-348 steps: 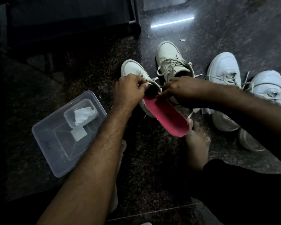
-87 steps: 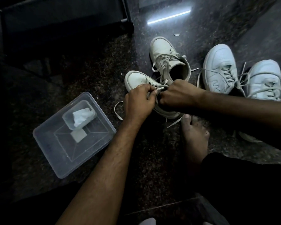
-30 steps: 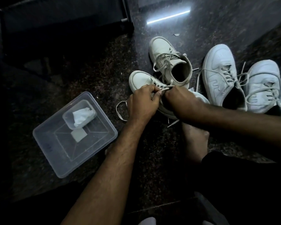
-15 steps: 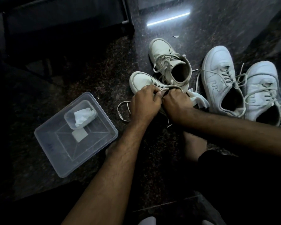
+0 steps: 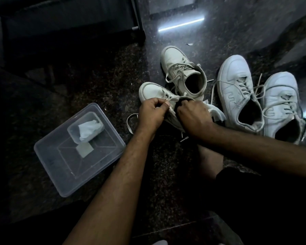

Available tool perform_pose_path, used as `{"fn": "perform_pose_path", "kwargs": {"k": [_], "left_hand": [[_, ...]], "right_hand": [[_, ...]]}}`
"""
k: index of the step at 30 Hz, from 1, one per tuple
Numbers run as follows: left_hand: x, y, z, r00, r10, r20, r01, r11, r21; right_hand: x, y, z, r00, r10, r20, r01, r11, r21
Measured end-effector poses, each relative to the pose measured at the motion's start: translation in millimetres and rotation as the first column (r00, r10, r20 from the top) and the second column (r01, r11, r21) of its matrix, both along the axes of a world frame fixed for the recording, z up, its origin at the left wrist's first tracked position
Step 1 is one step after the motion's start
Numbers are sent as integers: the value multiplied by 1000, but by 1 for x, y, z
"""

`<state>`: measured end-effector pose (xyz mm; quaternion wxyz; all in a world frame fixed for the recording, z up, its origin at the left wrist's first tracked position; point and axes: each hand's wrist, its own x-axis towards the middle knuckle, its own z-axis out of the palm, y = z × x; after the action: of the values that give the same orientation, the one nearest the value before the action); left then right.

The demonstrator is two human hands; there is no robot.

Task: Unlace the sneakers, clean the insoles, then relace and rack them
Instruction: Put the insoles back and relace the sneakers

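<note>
Dim scene, underexposed overall. A bright strip of glare (image 5: pixel 181 24) lies on the polished floor (image 5: pixel 95 82) at upper centre; a smaller glint shows at the right edge. White sneakers (image 5: pixel 237 85) catch most of the light. The upper left and lower corners fall into near-black shadow. Wide-angle distortion bends the frame's edges. Dark areas look grainy; the centre is reasonably sharp.

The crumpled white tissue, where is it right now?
In the head view, left of the hands, the tissue sits in a small tub inside the clear plastic bin.
</note>
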<state>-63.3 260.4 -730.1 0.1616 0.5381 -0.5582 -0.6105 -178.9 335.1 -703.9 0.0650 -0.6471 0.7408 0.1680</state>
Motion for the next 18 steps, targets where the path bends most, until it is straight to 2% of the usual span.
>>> {"fn": "perform_pose_path", "kwargs": {"k": [2,5,11,15,18], "left_hand": [[1,-2,-3,998,-37,50,39,998,-43],[1,-3,-7,996,-51,79,56,996,-69],[0,-5,-10,984,-95,150,116,984,-137],[-1,-4,-11,978,-103,179,136,975,-177],[-2,-4,-9,973,-104,208,147,967,-206]], "right_hand": [[0,1,-1,1000,8,18,-8,1000,3],[-1,-3,4,994,-72,79,71,997,22],[-1,-16,1,994,-95,58,91,994,59],[-9,-11,-5,973,-198,116,202,979,-19],[-11,-5,-7,914,-336,228,357,932,-56]]}}
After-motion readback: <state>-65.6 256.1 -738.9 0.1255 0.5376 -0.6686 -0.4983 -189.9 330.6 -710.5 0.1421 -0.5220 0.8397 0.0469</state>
